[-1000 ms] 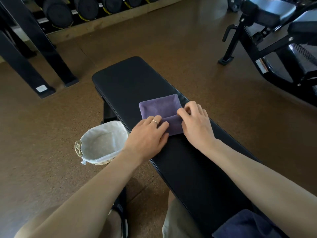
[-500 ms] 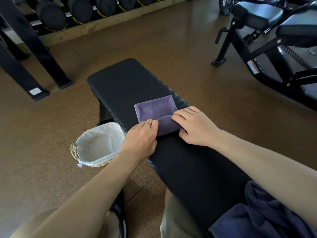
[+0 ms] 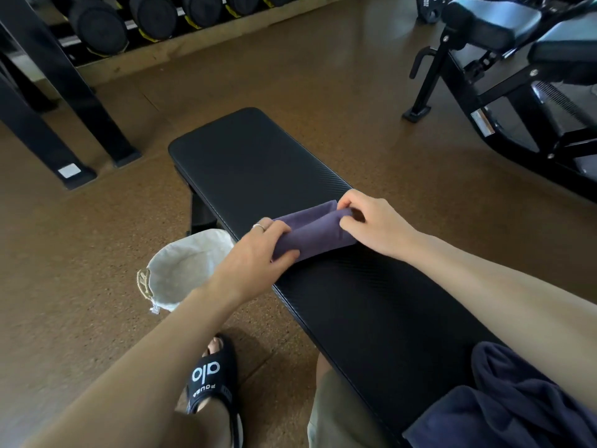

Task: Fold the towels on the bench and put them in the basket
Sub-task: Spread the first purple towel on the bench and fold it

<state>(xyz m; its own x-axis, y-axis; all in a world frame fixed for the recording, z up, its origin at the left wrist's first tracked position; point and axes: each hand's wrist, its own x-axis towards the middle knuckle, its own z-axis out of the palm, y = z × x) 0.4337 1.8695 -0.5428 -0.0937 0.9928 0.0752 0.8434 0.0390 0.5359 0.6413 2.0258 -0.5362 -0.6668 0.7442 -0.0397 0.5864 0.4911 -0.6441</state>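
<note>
- Towel [image 3: 315,232]: soft purple cloth, matt, with a fine nap.
- Tabletop [image 3: 258,169]: black padded vinyl, faint ribbed weave, low sheen.
- Basket [image 3: 143,282]: woven straw rim, lined with pale cloth.
- Floor [image 3: 323,76]: brown speckled rubber, grainy, matt.
- Navy towel [image 3: 510,402]: thick, matt, crumpled cloth.
- Slide [image 3: 211,379]: black foam-like, matt, white print.
- Machine frame [image 3: 517,101]: black painted metal, glossy.

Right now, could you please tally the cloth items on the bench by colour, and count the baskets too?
Purple towel, held at its ends by the left hand and the right hand: 1
Navy cloth, bunched at the near end of the bench: 1
Basket, on the floor beside the bench: 1
Total: 3
</note>
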